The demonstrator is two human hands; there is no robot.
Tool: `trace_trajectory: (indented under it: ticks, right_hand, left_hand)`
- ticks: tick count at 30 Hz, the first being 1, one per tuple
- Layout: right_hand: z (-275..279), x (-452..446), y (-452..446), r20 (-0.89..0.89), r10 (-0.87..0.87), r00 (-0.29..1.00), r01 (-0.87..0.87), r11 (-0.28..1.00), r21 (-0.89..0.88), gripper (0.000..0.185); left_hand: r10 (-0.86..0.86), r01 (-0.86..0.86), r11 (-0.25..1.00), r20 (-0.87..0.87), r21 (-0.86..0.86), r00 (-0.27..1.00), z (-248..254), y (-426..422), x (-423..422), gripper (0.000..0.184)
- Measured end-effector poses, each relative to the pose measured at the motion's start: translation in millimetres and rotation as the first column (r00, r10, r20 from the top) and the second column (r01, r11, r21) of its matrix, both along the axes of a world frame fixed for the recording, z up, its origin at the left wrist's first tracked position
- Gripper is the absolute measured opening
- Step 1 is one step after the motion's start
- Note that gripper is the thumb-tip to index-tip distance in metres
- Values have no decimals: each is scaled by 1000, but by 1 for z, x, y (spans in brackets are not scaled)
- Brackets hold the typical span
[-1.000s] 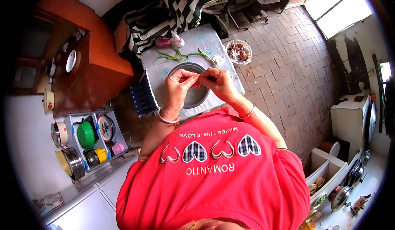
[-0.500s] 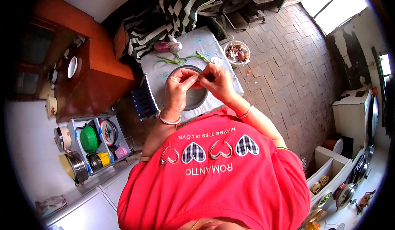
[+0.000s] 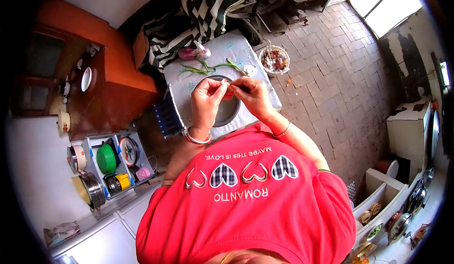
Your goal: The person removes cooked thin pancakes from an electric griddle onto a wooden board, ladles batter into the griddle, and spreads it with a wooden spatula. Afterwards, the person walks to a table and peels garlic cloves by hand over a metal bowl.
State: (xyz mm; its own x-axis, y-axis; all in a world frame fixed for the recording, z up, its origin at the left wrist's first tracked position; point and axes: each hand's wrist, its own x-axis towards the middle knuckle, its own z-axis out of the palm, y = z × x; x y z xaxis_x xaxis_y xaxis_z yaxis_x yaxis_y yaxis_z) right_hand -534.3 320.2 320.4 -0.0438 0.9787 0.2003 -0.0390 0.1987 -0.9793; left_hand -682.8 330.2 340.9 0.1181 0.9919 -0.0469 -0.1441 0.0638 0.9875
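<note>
My left hand (image 3: pixel 209 96) and my right hand (image 3: pixel 253 94) meet above a round grey metal basin (image 3: pixel 228 116) on the table. Between their pinched fingertips is a small pale piece (image 3: pixel 226 84), possibly a garlic clove; it is too small to be sure. Both hands are closed on it, thumbs against fingers. The hands cover the upper part of the basin. Green onion stalks (image 3: pixel 194 69) lie just beyond it. Farther back rests a purple vegetable (image 3: pixel 187 53) beside a crumpled clear plastic bag (image 3: pixel 202 52).
A white-rimmed waste basket (image 3: pixel 275 60) with peelings stands on the brick floor (image 3: pixel 326 84) right of the cloth-covered table (image 3: pixel 227 42). To the left are an orange-brown cabinet (image 3: pixel 127 70) and a dish rack (image 3: pixel 99 169). Striped cloth (image 3: pixel 208 4) hangs behind.
The fingertips have shifted slightly, and the pale piece shows more clearly between them. The whole view has moved a little. The basin and vegetables stay in place.
</note>
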Motion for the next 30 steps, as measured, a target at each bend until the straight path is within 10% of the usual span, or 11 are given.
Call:
trace_trajectory:
  ticks: [17,30]
  right_hand:
    - [4,10,5,-61,-13,998,9,998,-69,10]
    - [-6,12,4,-215,-11,977,-19,990,-139,8]
  left_hand:
    - [71,20,955,-294,295,953,-1,-8,18,6]
    - [-70,106,985,239,-138,968,-8,-1,7,8]
